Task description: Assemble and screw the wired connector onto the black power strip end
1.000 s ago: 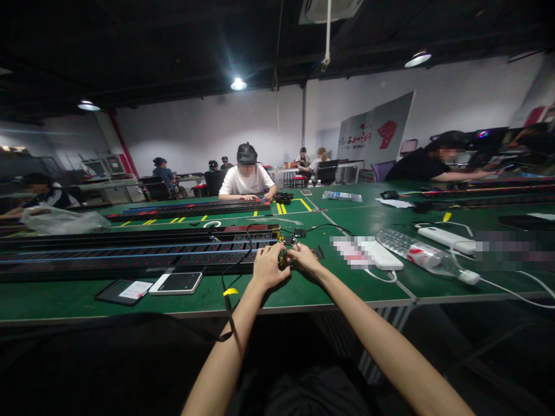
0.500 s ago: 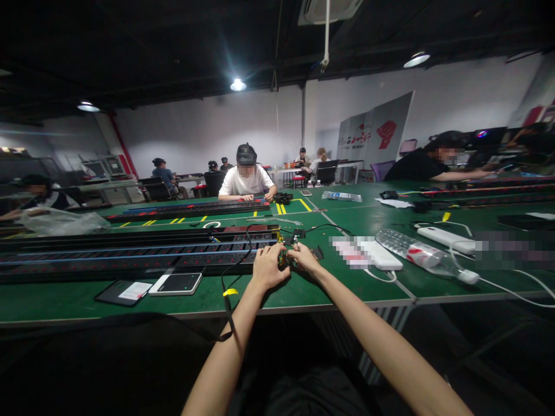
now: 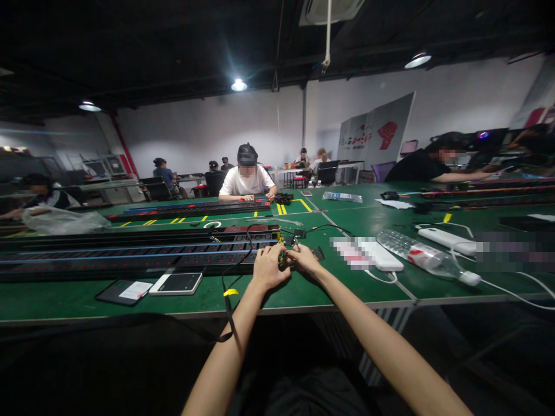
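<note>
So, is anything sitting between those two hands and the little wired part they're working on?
Nothing visible does. The left hand and right hand both reach the small wired component directly. A black cable runs beside the left hand, not between hand and part.

Long black power strips (image 3: 130, 254) run along the left side of my bench (image 3: 303, 294), with a white-framed tablet (image 3: 176, 283) and a dark tablet (image 3: 124, 292) near its front edge. To my right lie a white power bank (image 3: 381, 260), a crushed plastic water bottle (image 3: 416, 257) and a white cable (image 3: 511, 297). Farther along, a co-worker in a white T-shirt (image 3: 246, 182) leans over another power strip (image 3: 186, 207).
</note>
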A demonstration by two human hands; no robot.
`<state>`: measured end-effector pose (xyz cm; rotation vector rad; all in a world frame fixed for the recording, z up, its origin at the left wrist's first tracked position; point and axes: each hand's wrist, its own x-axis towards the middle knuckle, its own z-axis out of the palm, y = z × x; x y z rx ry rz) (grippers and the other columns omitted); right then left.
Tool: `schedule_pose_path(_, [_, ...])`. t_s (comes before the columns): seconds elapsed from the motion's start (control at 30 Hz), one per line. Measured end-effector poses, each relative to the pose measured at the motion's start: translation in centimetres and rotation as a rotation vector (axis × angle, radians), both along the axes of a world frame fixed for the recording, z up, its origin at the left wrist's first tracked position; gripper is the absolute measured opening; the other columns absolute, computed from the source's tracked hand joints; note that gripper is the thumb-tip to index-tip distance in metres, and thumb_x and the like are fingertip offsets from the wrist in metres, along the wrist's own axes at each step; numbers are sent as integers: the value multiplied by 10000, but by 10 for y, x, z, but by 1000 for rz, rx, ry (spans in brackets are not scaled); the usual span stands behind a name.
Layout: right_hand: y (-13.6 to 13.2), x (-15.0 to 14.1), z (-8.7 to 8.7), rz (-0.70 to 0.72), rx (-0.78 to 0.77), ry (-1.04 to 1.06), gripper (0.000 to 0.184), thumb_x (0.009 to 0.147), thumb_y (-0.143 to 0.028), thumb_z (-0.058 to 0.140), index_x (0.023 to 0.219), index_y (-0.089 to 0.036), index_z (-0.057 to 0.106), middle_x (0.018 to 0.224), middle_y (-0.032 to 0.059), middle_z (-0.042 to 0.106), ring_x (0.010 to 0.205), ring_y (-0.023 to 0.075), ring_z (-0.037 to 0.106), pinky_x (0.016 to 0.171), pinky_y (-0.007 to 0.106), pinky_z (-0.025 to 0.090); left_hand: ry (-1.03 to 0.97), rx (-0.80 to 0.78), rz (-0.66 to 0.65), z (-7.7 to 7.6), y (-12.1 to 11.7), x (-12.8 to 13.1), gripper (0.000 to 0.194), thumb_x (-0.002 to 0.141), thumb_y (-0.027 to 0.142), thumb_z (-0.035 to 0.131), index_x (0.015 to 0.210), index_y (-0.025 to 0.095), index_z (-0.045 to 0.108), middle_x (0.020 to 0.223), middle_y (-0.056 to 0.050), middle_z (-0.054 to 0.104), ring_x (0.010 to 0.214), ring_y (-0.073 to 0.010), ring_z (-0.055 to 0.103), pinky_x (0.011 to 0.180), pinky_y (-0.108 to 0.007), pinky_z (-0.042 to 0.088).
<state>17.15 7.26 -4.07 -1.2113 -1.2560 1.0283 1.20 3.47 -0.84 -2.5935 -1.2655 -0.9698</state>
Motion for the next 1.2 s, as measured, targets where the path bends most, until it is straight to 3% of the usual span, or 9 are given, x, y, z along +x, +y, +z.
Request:
schedule_pose_path(0.3, [-1, 0, 1, 11, 10, 25, 420, 648, -426, 702, 674, -230, 332, 508, -32, 569, 356, 62, 370, 361, 194, 220, 4, -21, 10, 0, 0, 0, 482, 749, 316, 677, 1206, 236, 547, 1287, -38, 628, 1132, -258, 546, 971, -403, 384])
schedule_pose_path(0.47, [2, 1, 0, -31, 4, 7, 426, 651, -459, 705, 656, -226, 347, 464, -76, 444, 388, 63, 351, 393, 197, 232, 12, -38, 15, 2, -1, 0, 529, 743, 318, 679, 1244, 236, 532, 1318, -47, 609, 1165, -269, 531, 1003, -413, 375])
schedule_pose_path(0.63, [2, 1, 1, -40, -14, 64, 305, 629, -342, 636, 680, -229, 357, 484, -106, 358, 399, 64, 335, 375, 187, 233, 21, -67, 23, 4, -3, 0, 513, 734, 310, 693, 1221, 249, 546, 1320, -47, 604, 1169, -273, 530, 1020, -415, 372])
schedule_pose_path(0.77, [-1, 1, 3, -16, -39, 51, 323, 604, -300, 623, 689, -242, 316, 457, -123, 318, 354, 53, 274, 345, 186, 204, 13, -38, 12, 2, -2, 0, 503, 730, 311, 697, 1205, 246, 547, 1321, -39, 604, 1162, -267, 534, 1012, -418, 375])
schedule_pose_path(1.03, [0, 1, 1, -59, 12, 20, 399, 612, -368, 684, 663, -237, 310, 447, -111, 366, 347, 45, 293, 353, 185, 199, 3, -12, 5, -1, 0, -1, 510, 727, 303, 692, 1210, 247, 538, 1315, -31, 610, 1152, -261, 540, 1001, -424, 374])
schedule_pose_path(1.2, [2, -2, -1, -37, -1, 79, 461, 596, -421, 724, 673, -234, 310, 500, -50, 525, 366, 59, 360, 367, 183, 197, 16, -43, 20, 2, -2, 0, 503, 745, 317, 686, 1221, 242, 541, 1324, -44, 606, 1160, -263, 538, 1004, -414, 373])
